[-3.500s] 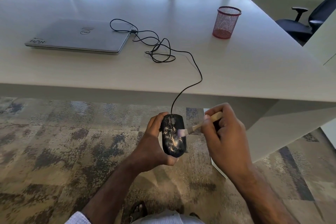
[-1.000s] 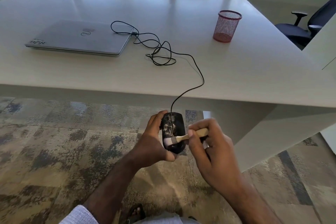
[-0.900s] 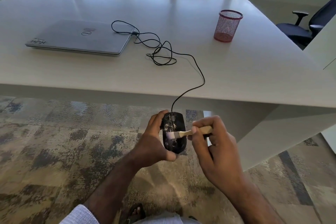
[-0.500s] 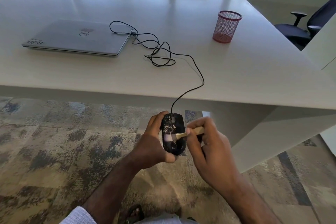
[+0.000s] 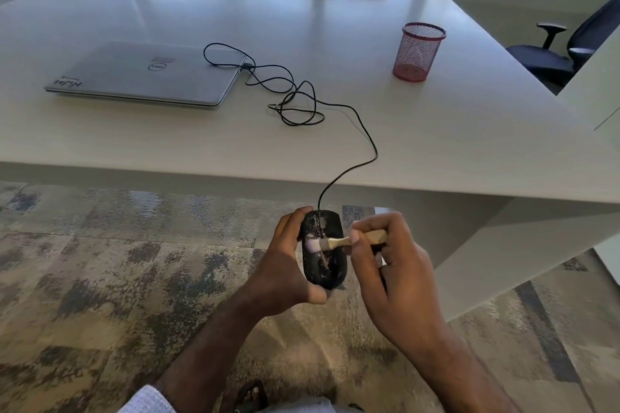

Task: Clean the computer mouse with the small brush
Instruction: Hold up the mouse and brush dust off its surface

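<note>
A black wired computer mouse [image 5: 327, 270], speckled with pale dust, is held below the table's front edge over the carpet. My left hand [image 5: 285, 270] grips it from the left side and underneath. My right hand [image 5: 392, 273] pinches a small brush [image 5: 339, 242] with a wooden handle, and its pale bristles rest on the left upper part of the mouse. The mouse's black cable [image 5: 367, 141] runs up over the table edge, coils on the table and reaches the laptop.
A white table [image 5: 469, 144] spans the view, with a shut silver laptop [image 5: 147, 74] at the left and a red mesh pen cup [image 5: 419, 51] at the right. A black office chair [image 5: 570, 50] stands at far right. Patterned carpet [image 5: 100, 278] lies below.
The brush has swept back and forth across the mouse's top, and its bristles now sit a little higher and further left. My left hand keeps the mouse in the same place.
</note>
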`<control>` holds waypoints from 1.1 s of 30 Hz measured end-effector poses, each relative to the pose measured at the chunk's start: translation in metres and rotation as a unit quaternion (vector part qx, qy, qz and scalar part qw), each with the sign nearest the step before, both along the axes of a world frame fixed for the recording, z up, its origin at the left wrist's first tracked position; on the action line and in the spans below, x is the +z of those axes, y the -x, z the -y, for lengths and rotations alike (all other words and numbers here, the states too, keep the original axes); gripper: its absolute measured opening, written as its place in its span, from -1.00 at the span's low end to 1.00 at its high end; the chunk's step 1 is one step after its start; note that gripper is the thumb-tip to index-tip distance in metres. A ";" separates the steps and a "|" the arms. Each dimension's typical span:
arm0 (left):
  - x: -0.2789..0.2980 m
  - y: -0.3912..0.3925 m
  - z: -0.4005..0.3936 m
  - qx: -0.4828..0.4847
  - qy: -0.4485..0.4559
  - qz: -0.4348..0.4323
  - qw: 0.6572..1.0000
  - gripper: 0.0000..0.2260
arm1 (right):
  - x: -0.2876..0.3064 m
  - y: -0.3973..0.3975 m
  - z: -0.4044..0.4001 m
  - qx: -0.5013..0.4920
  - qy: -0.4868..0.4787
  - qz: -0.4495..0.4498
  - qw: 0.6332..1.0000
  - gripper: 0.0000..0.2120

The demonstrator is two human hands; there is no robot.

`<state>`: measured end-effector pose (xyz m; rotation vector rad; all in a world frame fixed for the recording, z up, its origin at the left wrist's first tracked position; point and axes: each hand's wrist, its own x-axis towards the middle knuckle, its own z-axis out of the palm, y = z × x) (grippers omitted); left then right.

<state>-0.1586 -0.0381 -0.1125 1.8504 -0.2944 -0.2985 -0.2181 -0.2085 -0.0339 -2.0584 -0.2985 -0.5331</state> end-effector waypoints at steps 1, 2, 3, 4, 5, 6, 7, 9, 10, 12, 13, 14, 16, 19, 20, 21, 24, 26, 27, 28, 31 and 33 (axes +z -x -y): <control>0.000 0.000 0.000 -0.001 0.000 0.003 1.000 0.11 | 0.001 0.000 -0.001 -0.013 0.013 0.005 1.000 -0.96; 0.000 0.000 0.000 -0.001 0.000 0.005 1.000 0.11 | 0.001 0.000 -0.001 -0.019 0.028 0.002 0.999 -0.95; 0.000 0.000 0.001 -0.001 0.001 0.008 1.000 0.11 | 0.000 0.000 -0.002 -0.017 0.040 -0.006 0.999 -0.95; 0.000 0.001 0.001 0.000 0.002 0.012 1.000 0.10 | -0.001 0.001 -0.003 -0.006 0.045 -0.017 0.999 -0.95; 0.000 0.001 0.001 0.001 0.002 0.015 1.000 0.10 | -0.001 0.002 -0.004 0.006 0.044 -0.027 0.999 -0.95; 0.000 0.002 0.001 0.001 0.002 0.017 1.000 0.10 | -0.001 0.003 -0.004 0.012 0.040 -0.029 0.999 -0.94; 0.000 0.002 0.001 0.001 0.003 0.019 1.000 0.09 | -0.001 0.003 -0.004 0.011 0.031 -0.023 0.999 -0.94; 0.000 0.003 0.001 -0.001 0.005 0.018 1.000 0.09 | 0.001 0.003 -0.003 -0.006 0.021 0.001 1.000 -0.95; 0.000 0.003 0.001 -0.001 0.005 0.017 1.000 0.09 | 0.001 0.002 -0.002 -0.021 0.030 0.011 0.999 -0.95; 0.000 0.003 0.001 -0.001 0.007 0.019 1.000 0.09 | 0.002 0.001 -0.003 -0.035 0.060 0.013 0.998 -0.94; 0.000 0.004 0.001 -0.002 0.008 0.021 1.000 0.09 | 0.002 0.002 -0.004 -0.026 0.070 0.006 0.997 -0.93; 0.000 0.004 0.001 -0.002 0.008 0.025 1.000 0.09 | 0.001 0.003 -0.005 -0.010 0.073 -0.003 0.997 -0.95; -0.001 0.005 0.001 0.000 0.004 0.035 0.999 0.08 | 0.002 0.005 -0.006 0.009 0.061 -0.014 0.998 -0.96; -0.001 0.005 0.001 0.001 0.006 0.038 0.999 0.09 | 0.003 0.004 -0.005 -0.026 0.054 0.011 0.998 -0.96; -0.001 0.005 0.001 0.000 0.009 0.036 0.999 0.09 | 0.003 0.003 -0.005 -0.037 0.067 0.018 0.997 -0.96; -0.001 0.005 0.001 -0.001 0.011 0.036 0.999 0.09 | 0.003 0.002 -0.005 -0.037 0.081 0.019 0.996 -0.96; -0.002 0.005 0.001 -0.002 0.009 0.041 0.999 0.07 | 0.002 0.003 -0.007 0.010 0.086 -0.011 0.996 -0.97; -0.003 0.005 0.001 -0.002 0.001 0.043 0.999 0.08 | 0.001 0.004 -0.007 0.016 0.063 -0.020 0.998 -0.95; -0.004 0.005 0.001 -0.001 0.000 0.043 0.999 0.08 | 0.002 0.004 -0.006 0.002 0.053 -0.013 0.999 -0.92; -0.005 0.004 0.001 0.000 0.002 0.039 0.999 0.09 | 0.002 0.003 -0.005 -0.016 0.048 -0.004 0.999 -0.91; -0.006 0.003 0.001 -0.002 0.009 0.036 0.999 0.10 | 0.003 0.000 -0.005 -0.037 0.073 0.001 0.997 -0.91; -0.006 0.003 0.002 -0.006 0.007 0.049 0.999 0.07 | 0.002 0.001 -0.006 -0.007 0.083 -0.016 0.996 -0.93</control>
